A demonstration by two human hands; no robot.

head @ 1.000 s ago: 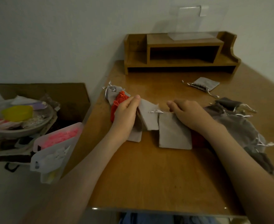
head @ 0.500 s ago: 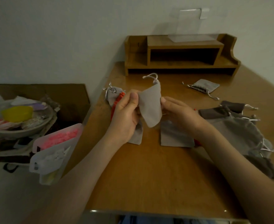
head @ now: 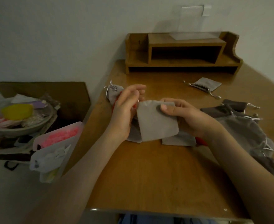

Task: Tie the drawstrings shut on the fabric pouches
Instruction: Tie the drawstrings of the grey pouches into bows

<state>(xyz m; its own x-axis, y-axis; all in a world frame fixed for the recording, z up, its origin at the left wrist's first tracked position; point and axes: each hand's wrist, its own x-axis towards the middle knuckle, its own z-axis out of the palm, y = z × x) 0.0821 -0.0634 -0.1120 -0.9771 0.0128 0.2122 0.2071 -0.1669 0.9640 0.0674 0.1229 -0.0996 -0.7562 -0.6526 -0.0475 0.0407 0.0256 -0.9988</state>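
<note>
I hold a light grey pouch [head: 157, 122] just above the wooden table [head: 149, 175]. My right hand [head: 188, 117] pinches its upper right corner, thumb on the front. At the pouch's upper left corner my left hand [head: 126, 110] pinches a thin silver drawstring [head: 138, 101], with the other fingers raised. Flat grey pouches lie under my hands, one [head: 178, 140] on the right and one [head: 133, 135] on the left. A tied grey pouch [head: 115, 92] and a red pouch [head: 115, 103] lie behind my left hand.
A heap of dark grey pouches [head: 243, 126] covers the table's right side, and one grey pouch [head: 205, 84] lies further back. A wooden shelf unit [head: 181, 62] stands against the wall. Off the table's left edge are a cardboard box [head: 68, 97] with a bowl [head: 19, 125] and plastic containers [head: 57, 143].
The pouch came down from upright with its string on top to lower and flatter. My left hand shifted from the pouch's side to the drawstring; my right hand now pinches the top corner.
</note>
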